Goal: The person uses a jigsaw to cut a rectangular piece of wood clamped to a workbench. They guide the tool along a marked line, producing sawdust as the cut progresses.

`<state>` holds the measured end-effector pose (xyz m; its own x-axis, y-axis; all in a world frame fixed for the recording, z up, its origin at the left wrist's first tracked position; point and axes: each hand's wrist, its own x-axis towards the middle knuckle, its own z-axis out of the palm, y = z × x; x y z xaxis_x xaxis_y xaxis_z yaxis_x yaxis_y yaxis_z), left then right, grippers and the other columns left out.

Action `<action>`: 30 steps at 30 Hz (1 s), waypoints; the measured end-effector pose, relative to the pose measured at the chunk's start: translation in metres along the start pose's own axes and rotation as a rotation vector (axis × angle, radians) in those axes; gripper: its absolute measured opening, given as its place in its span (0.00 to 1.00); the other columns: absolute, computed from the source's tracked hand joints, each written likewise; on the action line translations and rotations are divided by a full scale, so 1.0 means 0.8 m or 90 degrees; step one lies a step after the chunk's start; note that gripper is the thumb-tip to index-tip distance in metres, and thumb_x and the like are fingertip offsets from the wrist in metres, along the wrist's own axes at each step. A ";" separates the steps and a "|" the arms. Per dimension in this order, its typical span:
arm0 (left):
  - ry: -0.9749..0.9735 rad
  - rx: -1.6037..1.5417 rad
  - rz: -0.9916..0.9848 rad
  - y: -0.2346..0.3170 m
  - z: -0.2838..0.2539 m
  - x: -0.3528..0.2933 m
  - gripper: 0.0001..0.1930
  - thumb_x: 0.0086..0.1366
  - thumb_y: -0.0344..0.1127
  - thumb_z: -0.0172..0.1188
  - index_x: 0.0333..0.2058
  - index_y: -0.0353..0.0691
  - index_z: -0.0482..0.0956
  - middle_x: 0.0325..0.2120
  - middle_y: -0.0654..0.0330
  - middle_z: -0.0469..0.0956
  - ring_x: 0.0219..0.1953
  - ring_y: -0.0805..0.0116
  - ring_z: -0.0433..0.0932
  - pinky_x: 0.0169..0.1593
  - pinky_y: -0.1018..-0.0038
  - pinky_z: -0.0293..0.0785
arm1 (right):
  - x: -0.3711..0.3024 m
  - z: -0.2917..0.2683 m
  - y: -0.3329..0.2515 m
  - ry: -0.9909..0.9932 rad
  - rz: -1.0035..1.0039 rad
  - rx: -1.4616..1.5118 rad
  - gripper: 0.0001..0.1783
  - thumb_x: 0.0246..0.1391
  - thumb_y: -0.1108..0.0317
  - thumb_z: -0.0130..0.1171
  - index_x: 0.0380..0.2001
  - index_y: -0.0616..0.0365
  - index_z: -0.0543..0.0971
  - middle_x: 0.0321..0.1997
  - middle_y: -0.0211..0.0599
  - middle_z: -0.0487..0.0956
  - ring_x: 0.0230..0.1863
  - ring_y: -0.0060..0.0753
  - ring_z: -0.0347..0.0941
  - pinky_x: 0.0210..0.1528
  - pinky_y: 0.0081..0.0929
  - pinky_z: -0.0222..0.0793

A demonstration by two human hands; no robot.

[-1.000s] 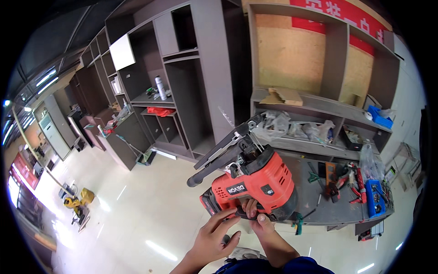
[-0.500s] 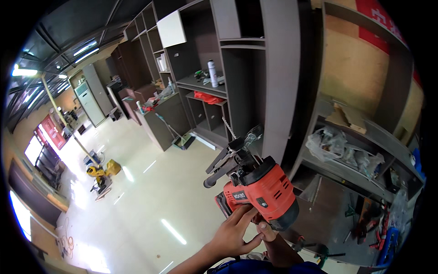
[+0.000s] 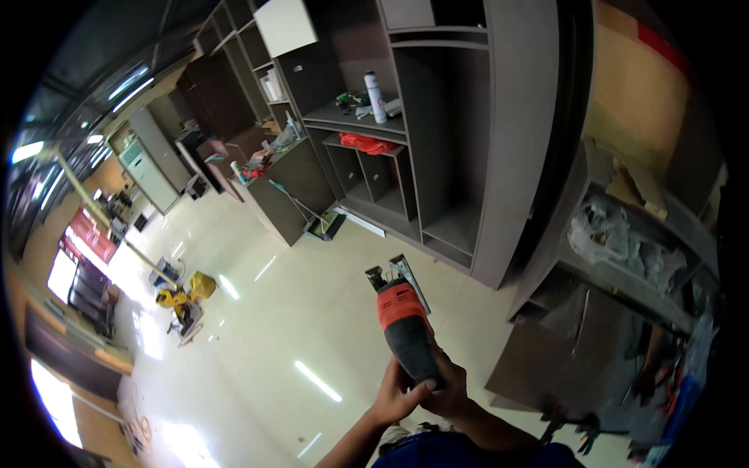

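I hold a red and black cordless jigsaw (image 3: 399, 308) in front of me, above the pale floor. Its head and metal base plate (image 3: 410, 282) point away from me, and the dark rounded end of the body is toward me. My left hand (image 3: 396, 399) grips the near end from the left, with the thumb laid over it. On the other side my right hand (image 3: 449, 384) is wrapped round the body; some of its fingers are hidden under the tool. I cannot make out the blade from this angle.
A dark workbench (image 3: 530, 363) with clamps (image 3: 585, 427) and hand tools stands at the right, plastic bags (image 3: 605, 230) on the shelf behind. Tall grey cabinets (image 3: 519, 140) rise ahead. A broom and dustpan (image 3: 324, 225) and a yellow machine (image 3: 173, 299) are on the floor.
The jigsaw has been turned and lowered, from blade up with its side showing to its dark end toward me. Both hands have shifted around its body. My view has swung slightly.
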<state>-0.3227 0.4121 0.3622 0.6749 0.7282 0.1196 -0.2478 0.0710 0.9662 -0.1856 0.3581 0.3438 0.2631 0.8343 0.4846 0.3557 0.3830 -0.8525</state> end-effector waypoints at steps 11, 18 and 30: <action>-0.114 -0.228 -0.254 -0.107 -0.140 0.047 0.26 0.68 0.31 0.64 0.61 0.35 0.66 0.55 0.58 0.76 0.59 0.67 0.73 0.65 0.67 0.67 | -0.005 0.096 0.047 0.057 0.396 -0.115 0.32 0.51 0.67 0.68 0.59 0.64 0.71 0.45 0.54 0.83 0.48 0.54 0.83 0.50 0.39 0.78; -0.348 -0.297 -0.257 -0.125 -0.126 0.071 0.27 0.68 0.25 0.61 0.63 0.38 0.63 0.53 0.61 0.73 0.56 0.71 0.72 0.59 0.72 0.68 | -0.023 0.068 0.036 0.177 0.431 -0.092 0.34 0.49 0.64 0.71 0.56 0.66 0.70 0.47 0.52 0.82 0.48 0.45 0.83 0.52 0.37 0.77; -0.766 0.125 -0.282 -0.116 -0.048 0.133 0.29 0.67 0.33 0.65 0.65 0.36 0.67 0.52 0.55 0.77 0.54 0.68 0.77 0.56 0.68 0.75 | -0.078 0.021 0.022 0.535 0.526 0.088 0.26 0.48 0.73 0.64 0.53 0.67 0.75 0.40 0.39 0.82 0.41 0.28 0.79 0.47 0.29 0.76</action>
<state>-0.2544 0.5089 0.2768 0.8950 -0.4049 -0.1873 0.1923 -0.0287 0.9809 -0.2106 0.3194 0.2958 0.8922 0.3463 -0.2898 -0.2848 -0.0664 -0.9563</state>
